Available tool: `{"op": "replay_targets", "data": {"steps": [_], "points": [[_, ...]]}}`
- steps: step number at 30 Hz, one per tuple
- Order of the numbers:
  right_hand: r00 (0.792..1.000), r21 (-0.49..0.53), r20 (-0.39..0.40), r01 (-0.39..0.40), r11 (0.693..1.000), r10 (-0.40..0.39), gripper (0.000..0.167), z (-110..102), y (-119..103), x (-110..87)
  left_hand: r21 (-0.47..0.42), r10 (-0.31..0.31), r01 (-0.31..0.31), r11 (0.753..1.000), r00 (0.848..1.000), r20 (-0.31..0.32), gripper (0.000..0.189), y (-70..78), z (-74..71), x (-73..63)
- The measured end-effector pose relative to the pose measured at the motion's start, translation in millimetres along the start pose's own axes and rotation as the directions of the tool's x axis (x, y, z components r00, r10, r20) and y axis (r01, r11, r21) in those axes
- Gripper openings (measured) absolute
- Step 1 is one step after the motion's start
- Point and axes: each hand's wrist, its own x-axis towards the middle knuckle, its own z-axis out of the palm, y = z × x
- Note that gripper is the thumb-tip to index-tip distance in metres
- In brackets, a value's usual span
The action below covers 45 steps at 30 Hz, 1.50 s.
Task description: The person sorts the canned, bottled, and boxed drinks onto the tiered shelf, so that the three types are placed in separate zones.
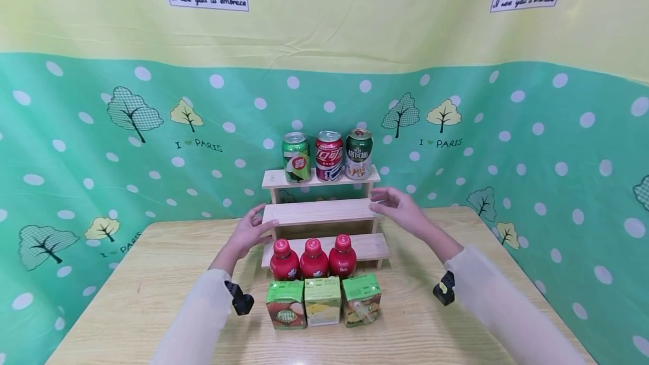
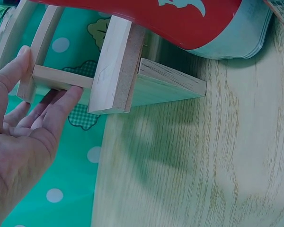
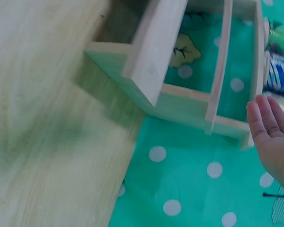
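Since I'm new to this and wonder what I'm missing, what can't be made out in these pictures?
Lower parts of the red bottles: hidden in the head view by the cartons.
Cartons' fine print: too small in the head view.
One red bottle: cut off by the top edge, left wrist view.
Left hand: cut off by the left edge, same view.
Right hand and a green can: cut off by the right edge, right wrist view.

Between the left hand (image 1: pixel 249 231) and right hand (image 1: pixel 404 214), a pale wood-grained shelf (image 1: pixel 319 212). Nearer than both, 3 red bottles (image 1: pixel 314 263) and 3 green-topped cartons (image 1: pixel 323 303). Beyond them, 2 green cans (image 1: pixel 296 156), 1 red can (image 1: pixel 329 156) and pale-dotted green cloth (image 1: pixel 228 103).
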Motion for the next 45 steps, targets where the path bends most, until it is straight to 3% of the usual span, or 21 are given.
{"op": "replay_targets", "data": {"steps": [7,17,31,45], "points": [[0.989,-0.005,0.139,0.042,0.999,-0.041,0.047,22,-1,-19.5,0.013,0.006,-0.006,1.0,1.0,0.005,0.082,-0.7,0.0,-1.7],[0.947,0.013,0.319,0.034,0.999,-0.037,0.053,50,3,-31.2,0.011,-0.008,0.008,1.0,1.0,-0.001,0.081,5.3,1.1,-3.9],[0.938,0.016,0.346,-0.027,1.0,0.02,0.062,71,17,-32.7,-0.003,-0.001,0.001,1.0,1.0,-0.006,0.081,3.1,0.1,0.3],[0.939,0.021,0.344,0.011,1.0,-0.018,0.067,84,22,-33.9,0.001,0.009,-0.009,1.0,1.0,0.006,0.082,1.0,-0.1,-1.6]]}}
